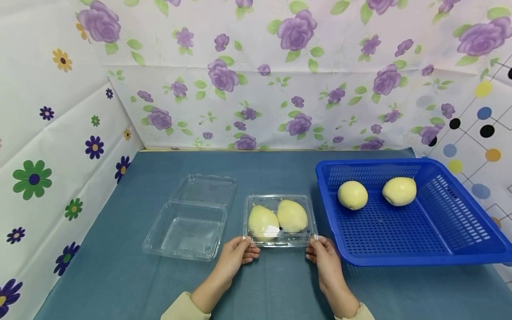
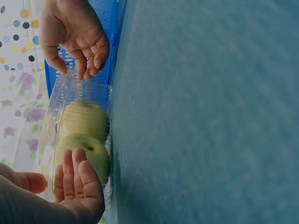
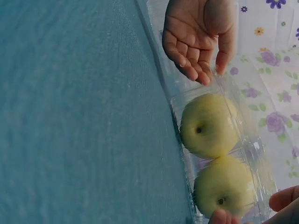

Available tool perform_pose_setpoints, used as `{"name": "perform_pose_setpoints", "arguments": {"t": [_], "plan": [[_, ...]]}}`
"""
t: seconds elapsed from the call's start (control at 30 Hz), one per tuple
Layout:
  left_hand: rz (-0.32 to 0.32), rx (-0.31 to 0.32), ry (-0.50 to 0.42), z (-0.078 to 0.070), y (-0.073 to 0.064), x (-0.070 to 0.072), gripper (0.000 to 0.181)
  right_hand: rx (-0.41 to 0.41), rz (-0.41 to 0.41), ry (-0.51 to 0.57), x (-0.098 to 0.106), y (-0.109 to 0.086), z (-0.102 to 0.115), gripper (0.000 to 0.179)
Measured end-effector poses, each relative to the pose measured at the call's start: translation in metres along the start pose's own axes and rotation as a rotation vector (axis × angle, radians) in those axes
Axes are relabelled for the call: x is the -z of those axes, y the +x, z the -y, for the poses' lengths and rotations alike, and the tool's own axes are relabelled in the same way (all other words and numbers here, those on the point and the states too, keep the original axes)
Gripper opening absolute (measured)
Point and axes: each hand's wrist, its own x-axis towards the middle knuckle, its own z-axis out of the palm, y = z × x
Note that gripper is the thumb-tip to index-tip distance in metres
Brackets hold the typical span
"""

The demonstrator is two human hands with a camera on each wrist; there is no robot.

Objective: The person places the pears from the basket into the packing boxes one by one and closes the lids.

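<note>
A clear plastic clamshell box (image 1: pixel 281 243) with its lid down holds two pale yellow pears, a left one (image 1: pixel 263 222) and a right one (image 1: pixel 293 216). My left hand (image 1: pixel 236 255) pinches the box's near left corner, thumb on top of the rim. At the near right corner my right hand (image 1: pixel 326 258) does the same, its thumb on the rim and its fingers below. Both pears show through the box wall in the right wrist view, the nearer pear (image 3: pixel 224 186) partly behind fingertips.
Left of the box stands a second clamshell box (image 1: pixel 186 231), its lid folded back. A blue basket (image 1: pixel 400 240) on the right holds two more pears, one on its left side (image 1: pixel 352 195) and one farther right (image 1: pixel 399 191). Flowered sheets (image 1: pixel 256 89) hang behind the teal tabletop (image 1: pixel 272 289).
</note>
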Motion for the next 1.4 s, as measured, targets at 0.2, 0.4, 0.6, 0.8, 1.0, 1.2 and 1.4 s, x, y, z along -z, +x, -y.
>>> {"name": "perform_pose_setpoints", "arguments": {"t": [0.2,0.4,0.6,0.8,1.0,1.2,1.4], "plan": [[-0.019,-0.007,0.010,-0.002,-0.003,0.001,0.029,0.058,-0.023,-0.075,-0.003,-0.004,0.001,0.040],[-0.028,-0.012,0.155,-0.008,-0.010,0.005,0.030,0.178,-0.059,-0.171,-0.006,-0.006,-0.001,0.055],[-0.011,-0.049,0.232,-0.016,-0.016,0.010,0.027,0.287,-0.039,-0.358,-0.006,-0.012,0.003,0.068],[0.072,-0.093,0.217,-0.023,-0.018,0.016,0.023,0.376,-0.074,-0.517,-0.008,-0.017,0.006,0.077],[0.098,-0.143,0.236,-0.026,-0.020,0.022,0.019,0.452,-0.083,-0.584,-0.009,-0.019,0.007,0.080],[0.058,-0.192,0.225,-0.031,-0.024,0.026,0.016,0.514,-0.082,-0.665,-0.010,-0.025,0.011,0.078],[0.086,-0.213,0.196,-0.038,-0.024,0.030,0.017,0.460,-0.034,-0.764,-0.011,-0.033,0.020,0.081]]}}
